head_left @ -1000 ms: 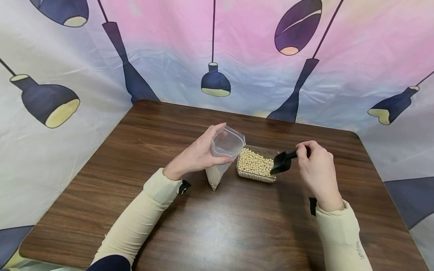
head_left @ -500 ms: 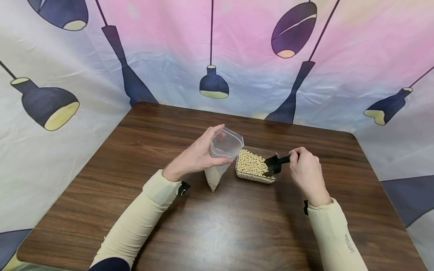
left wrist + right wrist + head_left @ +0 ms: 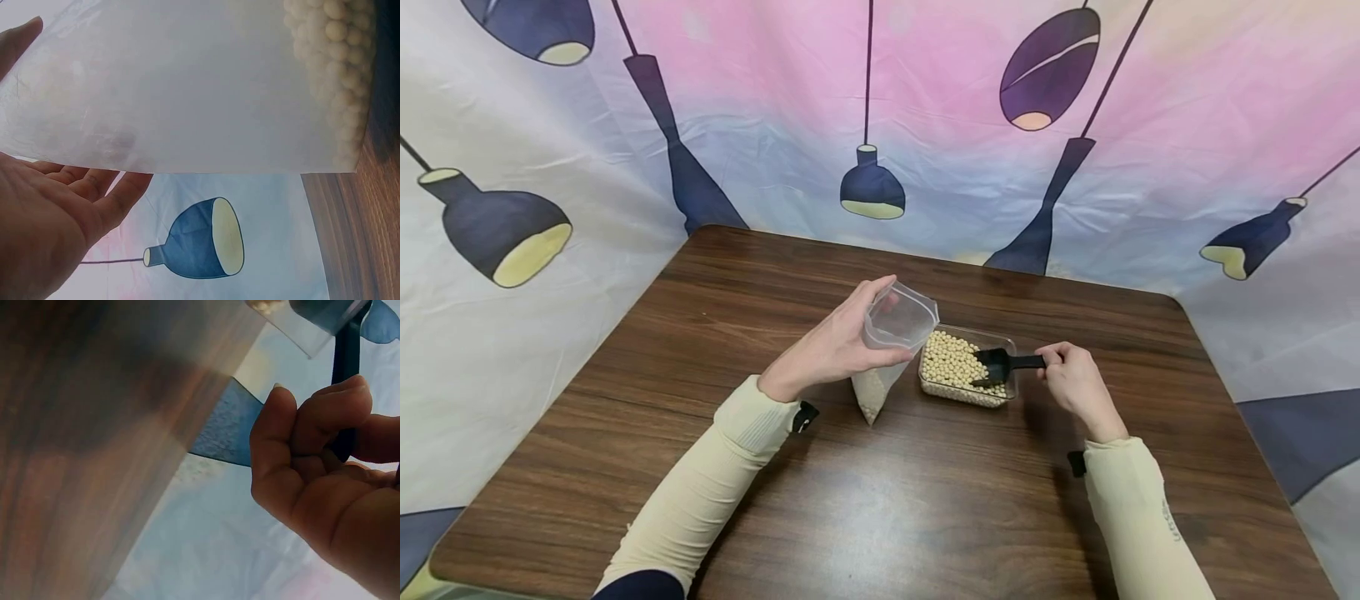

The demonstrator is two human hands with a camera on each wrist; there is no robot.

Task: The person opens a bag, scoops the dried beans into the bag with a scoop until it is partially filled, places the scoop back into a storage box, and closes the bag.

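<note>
A translucent plastic bag [image 3: 889,375] has its mouth spread wide by my left hand [image 3: 838,337], the thumb on the near side of the rim and fingers on the far side. Pale round beans [image 3: 350,69] fill the bag's bottom. My right hand [image 3: 1075,379] grips the handle of a black scoop [image 3: 996,367], whose blade sits among the beans [image 3: 951,358] in a clear rectangular container [image 3: 966,400] just right of the bag. In the right wrist view, the curled fingers [image 3: 331,419] wrap the scoop's handle.
A dark wood-grain table [image 3: 880,517] carries the container. Behind it hangs a cloth backdrop [image 3: 760,158] printed with lamps, close along the table's far edge.
My right hand has moved left and slightly down, pushing the scoop deeper into the beans. My left hand and the bag stay almost in place.
</note>
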